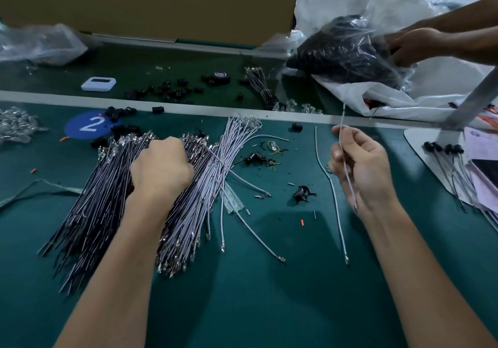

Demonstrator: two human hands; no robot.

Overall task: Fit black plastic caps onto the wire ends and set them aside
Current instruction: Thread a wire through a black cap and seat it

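Closest to me, both bare forearms stretch up from the bottom edge over the green worktop. On my left, the left hand sits knuckles-up on the wire bundle, wrist straight, fingers curled down into the strands and grasping them; the fingertips are buried, so I can't see how many it has. The bundle fans out from dark wires on the left to pale grey ones on the right, metal terminals at both ends. On my right, the right hand is raised with the palm turned inward, thumb and fingers pinching a single grey wire that runs up past the fingertips and down across the wrist. A loose wire lies on the worktop just left of that hand. Further right, capped wires rest against a white base. Beyond the bundle, black caps are scattered by a blue "2" sticker and past the rail. Far right, another person's hand holds a clear bag of black parts
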